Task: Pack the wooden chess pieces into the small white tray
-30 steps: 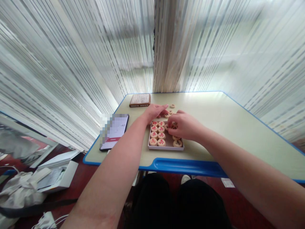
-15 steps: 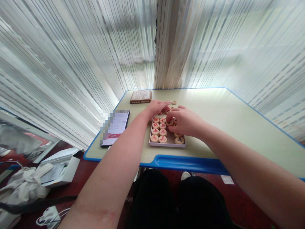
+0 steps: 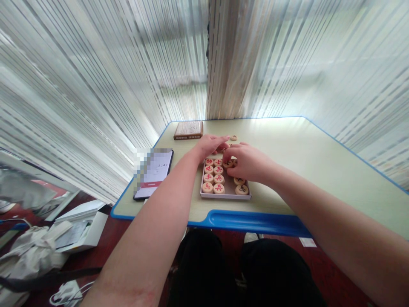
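Note:
A shallow box tray [image 3: 226, 196] holds round wooden Chinese chess pieces. Its two left columns are filled with red-marked pieces [image 3: 208, 179]. Black-marked pieces [image 3: 242, 189] line its right side, partly hidden by my right hand [image 3: 244, 160]. That hand reaches into the tray from the right, with thumb and fingers closed about a black-marked chess piece [image 3: 228, 163] near the top of the third column. Just behind the tray lies my left hand [image 3: 213, 144], its fingers stretched to the right over the table and partly covering loose pieces. One loose piece [image 3: 233, 137] rests beyond its fingertips.
A brown patterned box [image 3: 189, 130] sits at the table's back left. A tablet [image 3: 156, 170] with a lit screen lies to the left of my left forearm. The light table [image 3: 306, 170] has a blue edge and a blue front groove [image 3: 255, 219]. Curtains hang behind.
My right fingers have shifted slightly within the tray, and the black-marked piece by them shows more of its face. My left hand has stayed nearly in place. The view has tilted a little.

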Demonstrator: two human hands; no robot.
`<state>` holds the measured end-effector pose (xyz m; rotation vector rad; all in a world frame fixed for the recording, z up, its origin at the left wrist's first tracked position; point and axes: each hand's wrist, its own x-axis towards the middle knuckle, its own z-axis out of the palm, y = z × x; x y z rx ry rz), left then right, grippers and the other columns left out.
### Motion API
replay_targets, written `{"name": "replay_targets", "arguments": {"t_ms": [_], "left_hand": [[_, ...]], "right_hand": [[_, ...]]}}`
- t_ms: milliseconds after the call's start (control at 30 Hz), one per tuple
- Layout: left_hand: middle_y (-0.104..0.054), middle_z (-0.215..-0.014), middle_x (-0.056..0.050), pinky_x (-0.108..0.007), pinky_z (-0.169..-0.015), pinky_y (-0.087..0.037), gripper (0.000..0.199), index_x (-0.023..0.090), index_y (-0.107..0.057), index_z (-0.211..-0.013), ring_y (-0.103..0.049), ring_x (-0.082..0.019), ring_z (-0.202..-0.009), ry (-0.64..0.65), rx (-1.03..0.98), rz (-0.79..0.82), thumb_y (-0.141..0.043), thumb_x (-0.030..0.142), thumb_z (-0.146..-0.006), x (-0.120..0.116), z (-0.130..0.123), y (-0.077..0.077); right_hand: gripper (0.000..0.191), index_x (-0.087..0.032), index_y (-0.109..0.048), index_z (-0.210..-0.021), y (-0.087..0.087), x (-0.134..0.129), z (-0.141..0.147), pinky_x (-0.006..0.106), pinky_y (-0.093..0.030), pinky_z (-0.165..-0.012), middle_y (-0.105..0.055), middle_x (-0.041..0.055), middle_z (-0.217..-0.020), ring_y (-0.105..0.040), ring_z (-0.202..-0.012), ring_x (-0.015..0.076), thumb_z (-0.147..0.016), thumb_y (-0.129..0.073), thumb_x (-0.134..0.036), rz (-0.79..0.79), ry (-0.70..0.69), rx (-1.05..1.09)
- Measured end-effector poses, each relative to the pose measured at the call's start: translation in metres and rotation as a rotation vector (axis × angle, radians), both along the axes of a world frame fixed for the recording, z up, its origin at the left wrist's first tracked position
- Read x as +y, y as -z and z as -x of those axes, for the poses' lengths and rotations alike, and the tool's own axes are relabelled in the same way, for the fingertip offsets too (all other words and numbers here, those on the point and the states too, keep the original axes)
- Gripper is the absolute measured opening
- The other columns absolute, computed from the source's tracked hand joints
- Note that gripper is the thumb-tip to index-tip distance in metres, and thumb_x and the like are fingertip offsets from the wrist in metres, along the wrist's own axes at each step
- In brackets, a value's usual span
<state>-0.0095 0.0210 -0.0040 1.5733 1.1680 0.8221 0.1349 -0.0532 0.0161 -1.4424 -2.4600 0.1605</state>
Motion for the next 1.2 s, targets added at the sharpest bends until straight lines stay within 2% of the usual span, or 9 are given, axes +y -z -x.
{"name": "replay_targets", "arguments": {"t_ms": [333, 467, 567, 700, 833, 1000, 1200], "left_hand": [[-0.071, -0.082, -0.010, -0.028, -0.062, -0.040, 0.049, 0.012, -0.072, -0.071, -0.059, -0.016, -0.074, 0.036, 0.001, -0.026, -0.063, 0.060, -0.067, 0.002, 0.002, 0.003], [-0.071, -0.083, -0.011, -0.028, -0.064, -0.040, 0.048, 0.012, -0.072, -0.073, -0.059, -0.016, -0.073, 0.064, 0.004, -0.029, -0.062, 0.059, -0.069, 0.002, 0.003, 0.003], [-0.071, -0.085, -0.011, -0.030, -0.067, -0.041, 0.049, 0.012, -0.072, -0.074, -0.059, -0.017, -0.077, 0.071, 0.008, -0.030, -0.061, 0.059, -0.070, 0.001, 0.003, 0.003], [-0.072, -0.088, -0.012, -0.030, -0.067, -0.041, 0.048, 0.013, -0.073, -0.075, -0.060, -0.019, -0.082, 0.051, 0.032, -0.031, -0.060, 0.059, -0.070, 0.000, 0.002, 0.002], [-0.072, -0.089, -0.012, -0.028, -0.065, -0.040, 0.046, 0.012, -0.072, -0.074, -0.061, -0.019, -0.083, 0.033, 0.038, -0.010, -0.060, 0.056, -0.070, 0.000, 0.001, 0.001], [-0.072, -0.088, -0.013, -0.029, -0.066, -0.041, 0.043, 0.012, -0.072, -0.073, -0.061, -0.019, -0.083, 0.026, 0.018, 0.002, -0.061, 0.053, -0.069, 0.000, 0.001, -0.001], [-0.073, -0.088, -0.011, -0.028, -0.065, -0.040, 0.031, 0.012, -0.073, -0.074, -0.062, -0.019, -0.086, 0.025, 0.010, 0.024, -0.060, 0.040, -0.069, -0.001, 0.002, -0.001]], "right_hand": [[0.018, -0.021, -0.070, -0.082, -0.002, 0.001, 0.000, 0.031, -0.045, -0.081, -0.066, 0.0060, -0.094, -0.059, -0.092, 0.0228, -0.066, -0.063, -0.022, 0.040, -0.008, 0.044], [0.018, -0.021, -0.073, -0.083, -0.010, -0.005, 0.000, 0.030, -0.044, -0.077, -0.066, 0.0059, -0.092, -0.059, -0.084, 0.0200, -0.073, -0.058, -0.023, 0.021, 0.028, 0.079], [0.018, -0.022, -0.075, -0.081, -0.018, -0.013, -0.008, 0.028, -0.043, -0.070, -0.067, 0.0041, -0.087, -0.058, -0.073, 0.0166, -0.073, -0.059, -0.020, 0.017, 0.041, 0.086], [0.018, -0.024, -0.076, -0.075, -0.027, -0.022, -0.019, 0.026, -0.043, -0.065, -0.068, 0.0011, -0.078, -0.056, -0.066, 0.0139, -0.069, -0.063, -0.014, 0.139, -0.113, 0.017], [0.018, -0.023, -0.077, -0.080, -0.032, -0.024, -0.021, 0.026, -0.043, -0.067, -0.069, 0.0017, -0.076, -0.057, -0.066, 0.0136, -0.071, -0.063, -0.017, 0.263, -0.218, -0.036], [0.020, -0.020, -0.077, -0.084, -0.032, -0.021, -0.022, 0.025, -0.042, -0.066, -0.071, 0.0029, -0.078, -0.056, -0.066, 0.0130, -0.072, -0.061, -0.019, 0.360, -0.232, -0.046], [0.029, -0.022, -0.076, -0.092, -0.035, -0.019, -0.027, 0.024, -0.040, -0.061, -0.070, 0.0007, -0.075, -0.055, -0.064, 0.0126, -0.070, -0.058, -0.017, 0.421, -0.227, -0.008]]}}
